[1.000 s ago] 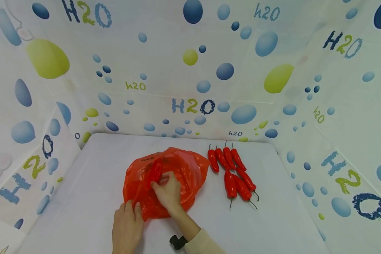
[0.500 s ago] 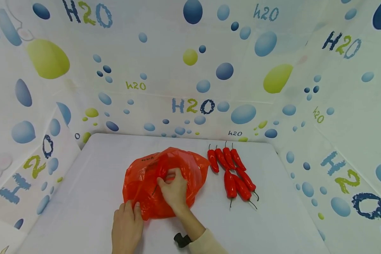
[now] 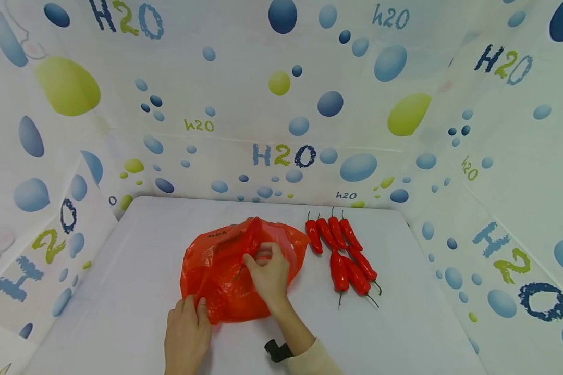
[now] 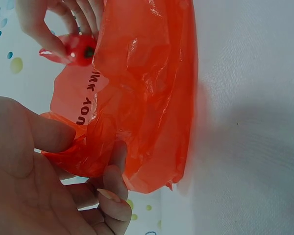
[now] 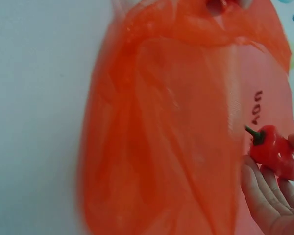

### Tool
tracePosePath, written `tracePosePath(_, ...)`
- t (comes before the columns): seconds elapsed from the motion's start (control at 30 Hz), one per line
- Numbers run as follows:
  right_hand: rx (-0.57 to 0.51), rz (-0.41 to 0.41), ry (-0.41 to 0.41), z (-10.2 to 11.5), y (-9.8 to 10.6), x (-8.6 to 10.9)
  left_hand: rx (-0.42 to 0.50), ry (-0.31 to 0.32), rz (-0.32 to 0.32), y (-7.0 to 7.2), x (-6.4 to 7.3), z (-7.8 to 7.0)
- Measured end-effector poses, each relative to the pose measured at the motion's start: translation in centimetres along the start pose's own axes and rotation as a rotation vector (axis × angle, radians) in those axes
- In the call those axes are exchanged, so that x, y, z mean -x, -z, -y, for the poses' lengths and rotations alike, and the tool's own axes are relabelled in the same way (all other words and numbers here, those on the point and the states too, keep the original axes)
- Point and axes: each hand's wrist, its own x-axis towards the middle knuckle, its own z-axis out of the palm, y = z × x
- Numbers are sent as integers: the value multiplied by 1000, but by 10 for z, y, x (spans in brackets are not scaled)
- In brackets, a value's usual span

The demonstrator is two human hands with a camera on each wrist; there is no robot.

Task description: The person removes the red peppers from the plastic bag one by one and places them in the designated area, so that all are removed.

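Note:
A red pepper (image 3: 251, 242) with a thin dark stem is pinched between the thumb and fingers of my right hand (image 3: 272, 277), above the orange-red plastic bag (image 3: 230, 301). In the right wrist view the pepper (image 5: 273, 149) shows its green stem end pointing at the bag (image 5: 161, 127). My left hand (image 3: 187, 333) grips the bag's near left edge; the left wrist view shows its thumb and curled fingers around the film (image 4: 90, 152). Dark print marks the bag's inner side. What lies deeper in the bag is hidden.
Several red peppers (image 3: 339, 272) lie in a group on the white table (image 3: 403, 323) to the right of the bag. A patterned sheet (image 3: 234, 83) rises behind and at both sides. A small black device (image 3: 278, 351) sits at the right wrist.
My right hand has moved to the right across the bag with the pepper in its fingers. The left hand keeps its hold on the bag edge. The peppers on the table lie unmoved.

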Motion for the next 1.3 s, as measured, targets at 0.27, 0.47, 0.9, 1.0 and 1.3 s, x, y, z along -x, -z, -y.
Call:
tracePosePath(0.27, -57, -12, -4, 7, 23, 2, -1, 13, 1, -1, -3, 1)
tracePosePath(0.47, -78, -53, 17, 11, 41, 2, -6, 22, 2, -1, -5, 1)
tracePosePath(0.9, -51, -167, 41, 7, 75, 1, -2, 22, -35, 2, -7, 0)
tracePosePath(1.0, -46, -200, 38, 5, 83, 2, 3, 28, -44, 3, -6, -1)
tracePosePath(1.3, 0, -254, 16, -11, 105, -2, 12, -8, -100, 0, -7, 4)
